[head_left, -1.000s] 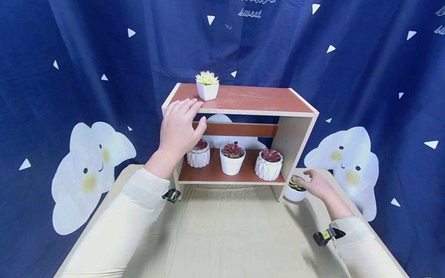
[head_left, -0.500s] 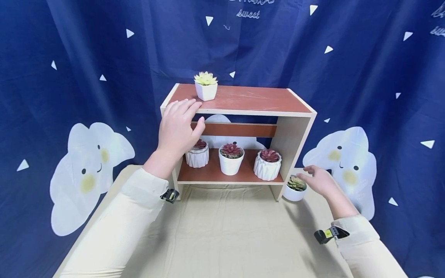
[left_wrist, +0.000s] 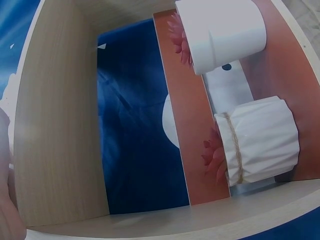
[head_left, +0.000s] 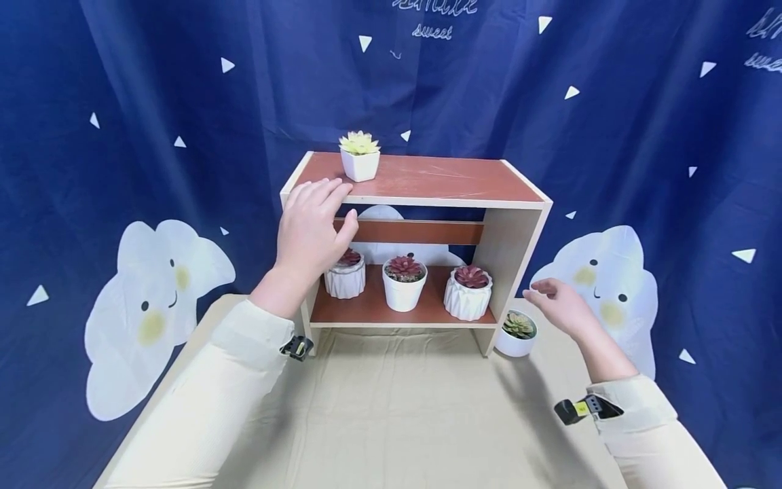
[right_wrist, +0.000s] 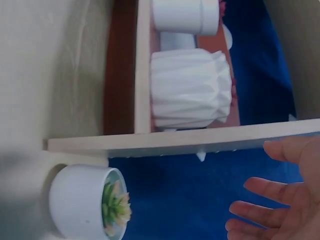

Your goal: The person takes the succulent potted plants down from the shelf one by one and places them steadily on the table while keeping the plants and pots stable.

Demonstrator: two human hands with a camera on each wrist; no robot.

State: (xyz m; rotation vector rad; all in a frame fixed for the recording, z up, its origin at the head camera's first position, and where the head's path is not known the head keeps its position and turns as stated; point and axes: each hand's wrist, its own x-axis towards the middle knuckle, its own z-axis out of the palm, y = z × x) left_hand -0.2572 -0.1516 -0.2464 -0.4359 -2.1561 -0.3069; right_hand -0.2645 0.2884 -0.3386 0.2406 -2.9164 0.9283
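Observation:
My left hand [head_left: 310, 231] rests on the front left corner of a small wooden shelf unit [head_left: 440, 178], its fingers spread over the top board. Just behind the fingertips stands a yellow-green succulent [head_left: 359, 142] in a white angular pot. My right hand [head_left: 565, 309] hovers beside the unit's right side panel, fingers loosely extended and holding nothing; the right wrist view shows its fingers apart. Below it, a green succulent [head_left: 519, 324] in a round white pot [head_left: 514, 346] stands on the table, close against the panel's foot.
On the lower board stand red succulents in white pots: a left one [head_left: 345, 280], partly behind my thumb, a smooth middle one [head_left: 404, 295] and a ribbed right one [head_left: 468, 302]. A beige cloth [head_left: 391, 407] covers the table. Behind hangs a blue curtain [head_left: 244, 136] with printed clouds.
My right hand has drawn up and away from the green succulent, which its fingers overlapped earlier. My left hand has stayed on the shelf corner. The head view has shifted slightly.

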